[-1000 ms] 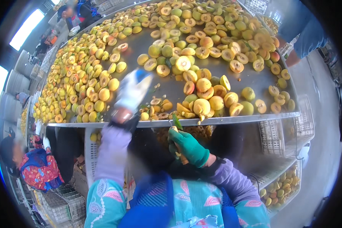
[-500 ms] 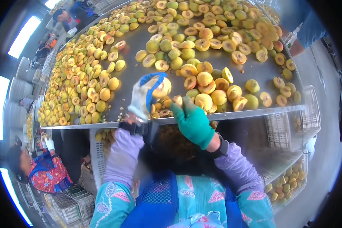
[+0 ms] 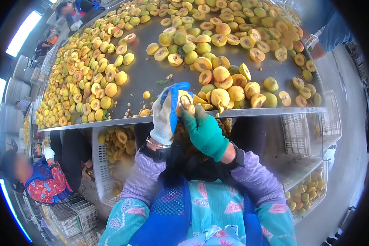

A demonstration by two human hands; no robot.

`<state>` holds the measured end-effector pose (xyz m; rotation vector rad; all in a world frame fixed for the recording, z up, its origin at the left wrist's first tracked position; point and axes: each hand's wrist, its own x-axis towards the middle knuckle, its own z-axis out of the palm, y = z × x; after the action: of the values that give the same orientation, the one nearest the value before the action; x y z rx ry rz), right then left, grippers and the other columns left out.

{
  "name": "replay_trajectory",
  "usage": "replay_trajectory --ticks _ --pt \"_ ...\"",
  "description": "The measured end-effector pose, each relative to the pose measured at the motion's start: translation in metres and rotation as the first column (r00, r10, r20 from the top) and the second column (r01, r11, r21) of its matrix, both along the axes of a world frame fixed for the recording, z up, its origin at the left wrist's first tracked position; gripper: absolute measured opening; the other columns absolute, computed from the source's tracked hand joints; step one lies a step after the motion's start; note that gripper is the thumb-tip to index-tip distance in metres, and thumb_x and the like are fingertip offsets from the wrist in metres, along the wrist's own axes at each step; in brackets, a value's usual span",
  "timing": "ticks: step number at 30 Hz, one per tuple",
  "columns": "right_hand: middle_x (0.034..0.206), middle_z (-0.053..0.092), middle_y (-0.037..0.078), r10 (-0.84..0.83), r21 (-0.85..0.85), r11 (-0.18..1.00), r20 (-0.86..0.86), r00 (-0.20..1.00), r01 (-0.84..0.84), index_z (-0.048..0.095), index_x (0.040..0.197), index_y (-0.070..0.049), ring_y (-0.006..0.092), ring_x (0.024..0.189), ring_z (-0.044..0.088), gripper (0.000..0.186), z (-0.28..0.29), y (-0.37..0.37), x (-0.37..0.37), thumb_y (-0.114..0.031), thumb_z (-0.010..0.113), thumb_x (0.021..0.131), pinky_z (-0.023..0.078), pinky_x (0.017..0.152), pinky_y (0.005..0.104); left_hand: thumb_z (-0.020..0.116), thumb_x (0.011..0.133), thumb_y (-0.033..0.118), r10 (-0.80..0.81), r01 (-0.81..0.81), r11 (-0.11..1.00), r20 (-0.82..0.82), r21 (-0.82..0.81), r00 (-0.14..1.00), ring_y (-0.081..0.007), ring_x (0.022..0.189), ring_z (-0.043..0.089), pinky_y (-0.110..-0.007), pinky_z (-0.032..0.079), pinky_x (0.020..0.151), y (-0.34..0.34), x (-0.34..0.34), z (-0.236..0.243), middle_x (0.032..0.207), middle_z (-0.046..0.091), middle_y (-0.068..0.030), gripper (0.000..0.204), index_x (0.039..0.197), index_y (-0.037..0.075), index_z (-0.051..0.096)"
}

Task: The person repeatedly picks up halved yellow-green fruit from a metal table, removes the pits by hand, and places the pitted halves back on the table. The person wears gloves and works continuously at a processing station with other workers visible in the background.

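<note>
In front of me, just over the table's near edge, my left hand (image 3: 167, 110), in a white glove with blue coating, closes on a yellow peach half (image 3: 180, 107). My right hand (image 3: 206, 133), in a green glove, is pinched closed against that fruit. A thin dark loop (image 3: 185, 101), like the end of a small pitting tool, lies over the cut face by the right fingertips; any handle is hidden in the glove. Beyond the hands, several whole and halved peaches (image 3: 221, 74) lie on the metal table (image 3: 151, 74).
A big heap of peaches (image 3: 86, 78) covers the table's left side. Under the edge stands a white crate (image 3: 104, 172) of cut fruit. Another crate (image 3: 297, 137) is at the right, above a crate of peaches (image 3: 305, 197). A co-worker (image 3: 49, 176) sits at the left.
My left hand has moved right and met my right hand at the fruit. The loop now shows against the peach. My view has shifted slightly.
</note>
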<state>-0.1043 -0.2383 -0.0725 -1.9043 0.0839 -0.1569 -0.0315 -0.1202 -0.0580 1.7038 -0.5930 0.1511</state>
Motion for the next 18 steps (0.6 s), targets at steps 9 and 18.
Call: replay_trajectory --ticks 9,18 --pt "0.069 0.062 0.023 -0.036 0.138 0.990 0.061 0.997 0.027 0.049 0.098 0.002 0.0419 0.065 0.064 0.034 -0.007 0.011 -0.012 -0.032 0.054 0.099 0.047 0.052 0.0463 0.048 0.100 0.030 0.078 -0.079 0.984 0.011 0.158 0.997 -0.0193 0.082 0.067 -0.031 0.053 0.080 0.002 0.010 -0.024 0.092 0.070 -0.0116 0.036 0.104 0.000 0.067" --pt "0.067 0.062 0.021 -0.019 0.042 0.999 0.049 0.999 0.017 0.049 0.098 0.000 0.0428 0.065 0.064 0.031 0.003 -0.002 -0.015 -0.031 0.055 0.099 0.048 0.053 0.0479 0.070 0.080 0.011 -0.127 0.031 0.951 0.297 0.309 0.946 -0.0281 0.082 0.069 -0.036 0.056 0.078 -0.005 0.010 0.011 0.094 0.071 -0.0105 0.024 0.101 0.001 0.065"
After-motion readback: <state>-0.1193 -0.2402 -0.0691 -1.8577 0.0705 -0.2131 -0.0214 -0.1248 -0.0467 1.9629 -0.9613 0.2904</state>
